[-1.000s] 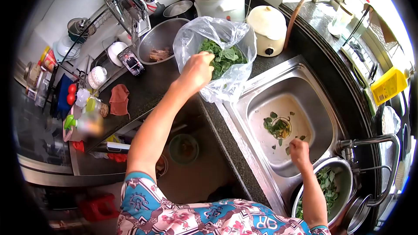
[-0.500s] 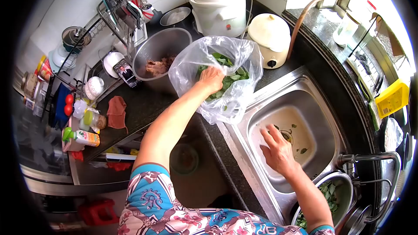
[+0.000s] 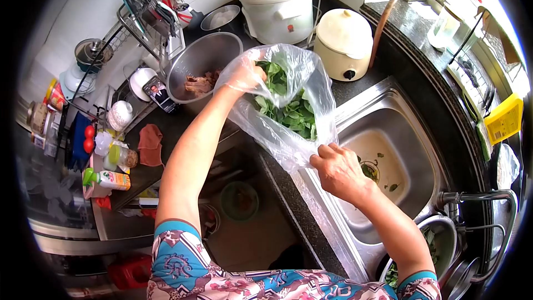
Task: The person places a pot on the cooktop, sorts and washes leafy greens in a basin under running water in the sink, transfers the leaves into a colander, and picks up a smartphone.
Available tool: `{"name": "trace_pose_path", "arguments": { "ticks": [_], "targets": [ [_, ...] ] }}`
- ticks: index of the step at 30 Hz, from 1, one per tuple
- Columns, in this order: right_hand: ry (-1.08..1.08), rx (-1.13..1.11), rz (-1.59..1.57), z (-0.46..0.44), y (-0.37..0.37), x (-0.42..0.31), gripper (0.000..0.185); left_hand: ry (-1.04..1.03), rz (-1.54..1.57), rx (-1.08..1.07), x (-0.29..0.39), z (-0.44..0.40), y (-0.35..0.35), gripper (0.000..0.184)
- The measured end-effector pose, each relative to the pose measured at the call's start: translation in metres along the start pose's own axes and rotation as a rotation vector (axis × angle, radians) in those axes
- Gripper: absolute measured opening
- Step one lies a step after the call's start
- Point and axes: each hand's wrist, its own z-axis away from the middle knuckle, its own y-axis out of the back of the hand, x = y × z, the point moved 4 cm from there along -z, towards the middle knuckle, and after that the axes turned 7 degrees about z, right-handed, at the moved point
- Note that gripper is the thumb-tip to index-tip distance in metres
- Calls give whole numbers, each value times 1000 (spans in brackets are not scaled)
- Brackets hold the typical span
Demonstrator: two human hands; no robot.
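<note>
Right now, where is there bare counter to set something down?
Bare: the dark counter between the reddish cloth, steel pot and left forearm. Crowded: the back, where that pot, the clear plastic bag and white slow cooker cluster.

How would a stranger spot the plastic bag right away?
Find the steel sink. At its upper left in the picture is the plastic bag. Unlike the nearby metal bowl and cream cooker, it's see-through, crumpled and holding green leaves.
</note>
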Motion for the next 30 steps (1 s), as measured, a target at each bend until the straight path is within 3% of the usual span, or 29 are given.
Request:
{"name": "trace_pose_path", "arguments": {
  "ticks": [4, 6, 7, 12, 14, 16, 18, 20, 22, 24, 30],
  "targets": [
    [22, 160, -39, 2, 25, -2, 15, -66, -183, 132, 0, -5, -1, 49],
    [26, 197, -82, 2, 27, -4, 18, -2, -220, 23, 1, 0, -6, 47],
    [34, 192, -73, 1, 24, -4, 19, 189, -260, -52, -15, -2, -6, 49],
    [27, 123, -105, 3, 15, -5, 25, 99, -248, -2, 1, 19, -1, 51],
    [6, 220, -106, 5, 18, -5, 24, 150, -374, -169, 29, 29, -4, 48],
    [19, 192, -118, 9, 19, -7, 23, -100, -470, -110, 28, 41, -20, 36],
    [30, 165, -128, 12, 18, -7, 22, -225, -626, -277, 41, 46, -44, 26],
    [55, 115, -128, 15, 13, -9, 20, -314, -446, -413, 40, 56, -69, 21],
    [73, 200, -116, 17, 11, -9, 14, -374, -500, -541, 31, 63, -96, 28],
    [63, 119, -125, 19, 7, -10, 20, -552, -619, -479, 29, 71, -113, 38],
    [59, 100, -133, 24, 3, -7, 20, -596, -815, -469, 22, 67, -133, 48]
  ]
}}
